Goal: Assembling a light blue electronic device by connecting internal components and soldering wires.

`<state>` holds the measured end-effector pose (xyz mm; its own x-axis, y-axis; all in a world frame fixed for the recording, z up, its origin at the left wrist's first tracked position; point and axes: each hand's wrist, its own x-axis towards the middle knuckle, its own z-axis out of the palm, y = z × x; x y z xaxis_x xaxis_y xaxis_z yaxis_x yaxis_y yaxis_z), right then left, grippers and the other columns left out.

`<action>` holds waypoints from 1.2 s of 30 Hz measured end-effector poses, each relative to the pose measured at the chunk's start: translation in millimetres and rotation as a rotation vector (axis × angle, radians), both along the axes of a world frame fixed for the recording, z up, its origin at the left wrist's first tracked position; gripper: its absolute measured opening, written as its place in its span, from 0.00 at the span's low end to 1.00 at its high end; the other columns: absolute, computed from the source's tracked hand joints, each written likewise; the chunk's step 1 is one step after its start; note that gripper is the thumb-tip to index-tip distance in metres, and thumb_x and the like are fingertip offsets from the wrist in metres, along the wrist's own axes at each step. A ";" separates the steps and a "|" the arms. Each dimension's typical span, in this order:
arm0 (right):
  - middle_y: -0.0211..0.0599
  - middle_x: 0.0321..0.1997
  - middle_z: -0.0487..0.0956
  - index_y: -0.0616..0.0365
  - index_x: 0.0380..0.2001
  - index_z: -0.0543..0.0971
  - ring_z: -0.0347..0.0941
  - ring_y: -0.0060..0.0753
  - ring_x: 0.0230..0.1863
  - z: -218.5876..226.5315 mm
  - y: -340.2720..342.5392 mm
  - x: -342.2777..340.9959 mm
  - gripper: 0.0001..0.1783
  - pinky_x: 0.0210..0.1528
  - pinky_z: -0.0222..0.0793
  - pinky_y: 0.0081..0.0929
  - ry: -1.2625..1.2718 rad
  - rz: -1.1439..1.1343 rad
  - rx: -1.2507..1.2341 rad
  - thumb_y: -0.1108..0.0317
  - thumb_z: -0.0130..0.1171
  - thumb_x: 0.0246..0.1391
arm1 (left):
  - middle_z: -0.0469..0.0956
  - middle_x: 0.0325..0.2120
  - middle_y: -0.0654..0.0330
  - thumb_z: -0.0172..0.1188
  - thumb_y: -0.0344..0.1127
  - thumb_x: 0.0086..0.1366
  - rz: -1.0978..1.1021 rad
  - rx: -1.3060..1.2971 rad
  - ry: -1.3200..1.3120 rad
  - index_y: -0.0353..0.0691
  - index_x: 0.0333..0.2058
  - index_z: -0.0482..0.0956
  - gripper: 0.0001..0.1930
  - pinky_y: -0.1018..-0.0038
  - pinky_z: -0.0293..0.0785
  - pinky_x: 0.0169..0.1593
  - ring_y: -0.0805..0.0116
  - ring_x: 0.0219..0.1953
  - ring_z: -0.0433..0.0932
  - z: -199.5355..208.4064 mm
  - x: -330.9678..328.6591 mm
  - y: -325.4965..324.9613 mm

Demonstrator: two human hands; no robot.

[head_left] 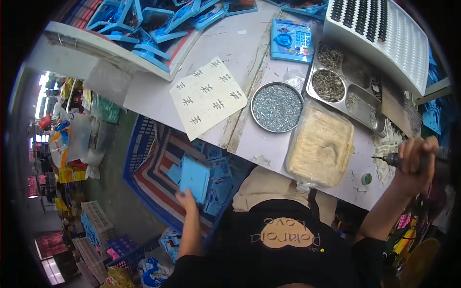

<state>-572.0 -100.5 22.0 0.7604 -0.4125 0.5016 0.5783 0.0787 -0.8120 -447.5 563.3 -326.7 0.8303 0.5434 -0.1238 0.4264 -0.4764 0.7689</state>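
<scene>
My left hand (pixel 186 197) reaches down to my left and grips a flat blue plastic panel (pixel 194 176) over a blue bin (pixel 144 158) filled with several more blue panels. My right hand (pixel 417 154) is up at the right end of the grey table (pixel 240 53), closed around a black electric screwdriver (pixel 391 160) whose bit points left. Between the hands, on the table, lie a round metal dish of small screws (pixel 277 106) and a clear bag of pale fibrous stuff (pixel 320 146).
A divided steel tray (pixel 346 86) with screws stands at the back right beside a white perforated rack (pixel 379 33). A blue toy-like device (pixel 291 41), a sheet of paper with marks (pixel 208 97) and a box of blue parts (pixel 144 29) lie farther back. Crates and bags crowd the floor on the left.
</scene>
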 end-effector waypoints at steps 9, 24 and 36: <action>0.21 0.19 0.62 0.57 0.44 0.69 0.56 0.17 0.17 -9.5 -2.2 15.2 0.17 0.29 0.59 0.22 0.078 -0.095 0.003 0.54 0.58 0.67 | 0.73 0.58 0.39 0.65 0.33 0.64 -0.088 0.319 -0.331 0.25 0.62 0.68 0.30 0.54 0.69 0.65 0.44 0.61 0.73 47.2 127.3 -79.4; 0.54 0.70 0.66 0.66 0.71 0.59 0.64 0.46 0.71 -22.3 15.5 5.9 0.41 0.69 0.63 0.44 0.177 -0.925 -0.428 0.77 0.63 0.56 | 0.78 0.21 0.63 0.70 0.49 0.63 -1.148 -0.057 0.264 0.36 0.30 0.83 0.19 0.76 0.61 0.22 0.74 0.19 0.70 245.7 387.4 -576.7; 0.51 0.70 0.66 0.64 0.74 0.55 0.64 0.43 0.70 -50.7 67.7 142.8 0.51 0.66 0.69 0.39 0.334 0.073 0.024 0.56 0.72 0.56 | 0.82 0.23 0.47 0.68 0.45 0.56 -1.427 0.482 -0.819 0.31 0.28 0.81 0.18 0.65 0.77 0.33 0.56 0.25 0.83 393.8 142.4 -502.7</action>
